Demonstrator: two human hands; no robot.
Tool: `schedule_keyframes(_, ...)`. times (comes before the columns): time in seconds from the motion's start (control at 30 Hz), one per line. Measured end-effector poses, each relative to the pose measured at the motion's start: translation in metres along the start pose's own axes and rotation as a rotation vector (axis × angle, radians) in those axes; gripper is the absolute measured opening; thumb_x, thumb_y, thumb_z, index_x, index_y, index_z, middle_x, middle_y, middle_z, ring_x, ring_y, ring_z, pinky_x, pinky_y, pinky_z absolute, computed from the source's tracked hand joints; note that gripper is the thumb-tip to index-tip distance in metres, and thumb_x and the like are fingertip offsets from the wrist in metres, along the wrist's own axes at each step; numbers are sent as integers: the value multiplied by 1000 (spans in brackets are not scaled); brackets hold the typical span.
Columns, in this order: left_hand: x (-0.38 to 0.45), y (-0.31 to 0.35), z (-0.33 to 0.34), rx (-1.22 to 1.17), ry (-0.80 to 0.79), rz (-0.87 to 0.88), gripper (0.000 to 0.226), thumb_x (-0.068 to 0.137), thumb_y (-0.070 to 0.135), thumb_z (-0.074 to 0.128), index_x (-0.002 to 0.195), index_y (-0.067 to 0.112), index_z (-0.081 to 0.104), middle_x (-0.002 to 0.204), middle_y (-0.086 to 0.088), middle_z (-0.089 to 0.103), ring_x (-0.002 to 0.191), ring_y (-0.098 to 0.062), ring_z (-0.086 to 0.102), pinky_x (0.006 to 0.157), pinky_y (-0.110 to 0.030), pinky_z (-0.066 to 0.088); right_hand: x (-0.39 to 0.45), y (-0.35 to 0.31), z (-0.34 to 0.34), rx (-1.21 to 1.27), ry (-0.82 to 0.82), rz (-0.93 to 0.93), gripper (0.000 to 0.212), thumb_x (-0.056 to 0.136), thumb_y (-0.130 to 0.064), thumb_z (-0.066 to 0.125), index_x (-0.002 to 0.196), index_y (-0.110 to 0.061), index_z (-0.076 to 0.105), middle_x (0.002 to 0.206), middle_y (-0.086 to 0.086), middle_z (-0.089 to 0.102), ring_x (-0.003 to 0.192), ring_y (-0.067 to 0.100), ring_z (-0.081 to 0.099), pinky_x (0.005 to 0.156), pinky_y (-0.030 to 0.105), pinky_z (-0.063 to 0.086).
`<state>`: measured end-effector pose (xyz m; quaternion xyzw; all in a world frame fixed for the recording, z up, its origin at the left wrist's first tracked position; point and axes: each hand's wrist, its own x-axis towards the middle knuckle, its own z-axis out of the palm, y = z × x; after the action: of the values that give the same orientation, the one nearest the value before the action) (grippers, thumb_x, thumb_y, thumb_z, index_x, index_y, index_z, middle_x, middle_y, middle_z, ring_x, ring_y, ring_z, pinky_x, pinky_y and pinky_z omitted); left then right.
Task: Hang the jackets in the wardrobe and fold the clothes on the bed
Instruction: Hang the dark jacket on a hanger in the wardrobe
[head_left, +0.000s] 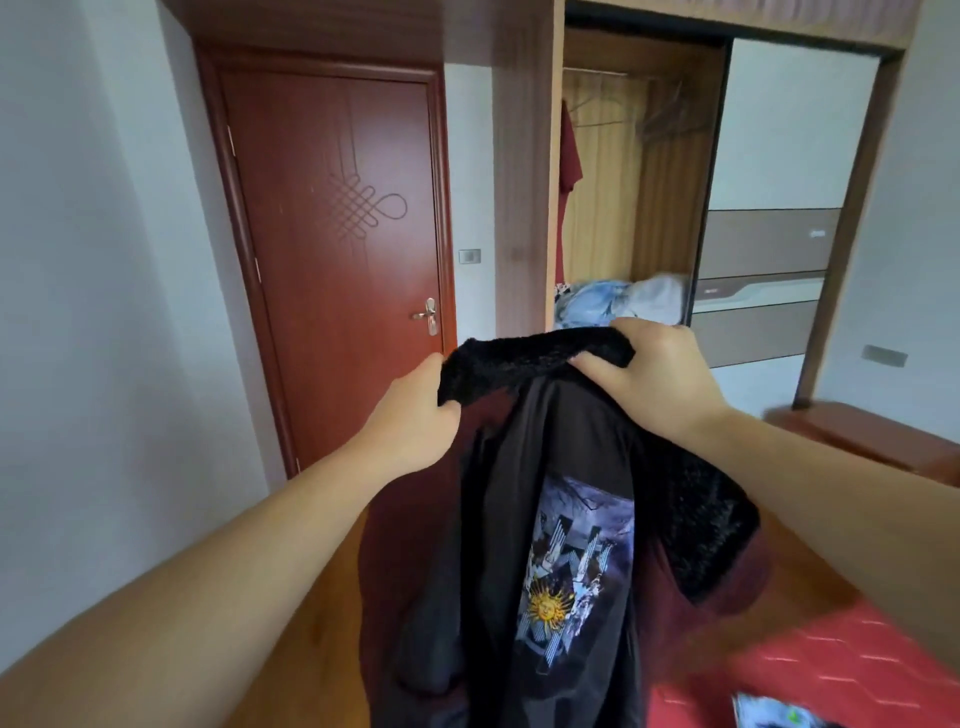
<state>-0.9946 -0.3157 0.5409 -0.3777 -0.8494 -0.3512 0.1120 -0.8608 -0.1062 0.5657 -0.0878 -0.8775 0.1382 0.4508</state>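
Bedroom ahead: red door (337, 249) at 11 o'clock, open wardrobe (623, 182) at 1 o'clock with one red garment (569, 156) hanging. I hold the black jacket (545, 493) up by its fleecy collar, left hand (415, 415) and right hand (649, 374) both gripping it. Hanging isn't done; the bed (831, 675) at 5 o'clock likely awaits folding.

jacket (545, 519) held before wardrobe (639, 182) — door (332, 234) left, bed (857, 670) right

- Left hand (415, 415): bare, no ring or glove.
- Right hand (654, 379): bare, likewise unadorned.
- Both forearms bare, no sleeves, watch or bracelet visible.
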Motion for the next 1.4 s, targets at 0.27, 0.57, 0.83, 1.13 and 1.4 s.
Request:
schedule_keyframes(0.27, 123, -60, 30, -297, 121, -178, 30, 86, 16, 44, 72, 37, 59, 57, 13, 55, 48, -4, 47, 48, -19, 34, 105, 58, 135, 119, 30, -28, 50, 76, -59, 58, 70, -9, 59, 59, 4, 59, 59, 22, 57, 54, 35, 45)
schedule_keyframes(0.57, 278, -126, 55, 8, 77, -103, 25, 78, 49, 72, 76, 24, 71, 62, 12, 66, 61, -7, 63, 55, -20, 47, 222, 135, 249, 141, 28, -34, 46, 74, -61, 58, 59, -19, 45, 50, -5, 49, 49, 12, 48, 46, 24, 35)
schedule_keyframes(0.83, 452, -174, 113, -364, 209, 67, 43, 83, 27, 73, 63, -6, 55, 49, 5, 38, 45, -9, 29, 59, -30, 41, 298, 219, 363, 243, 113, 148, 38, 75, -63, 65, 64, -28, 55, 57, -20, 60, 61, -12, 56, 55, 3, 37)
schedule_keyframes(1.13, 630, -188, 198, -550, 100, 150, 49, 81, 21, 72, 45, 18, 38, 39, 13, 32, 39, -4, 30, 37, -12, 25, 356, 324, 465, 325, 163, 357, 16, 82, -48, 67, 88, -34, 65, 82, -30, 63, 81, -15, 58, 65, 5, 40)
schedule_keyframes(1.4, 765, -183, 288, -591, 30, 169, 48, 78, 25, 75, 46, 17, 42, 43, 13, 35, 40, -1, 31, 40, -15, 22, 430, 464, 486, 437, 241, 522, 31, 85, -42, 68, 84, -12, 72, 81, 0, 74, 83, 17, 69, 79, 35, 55)
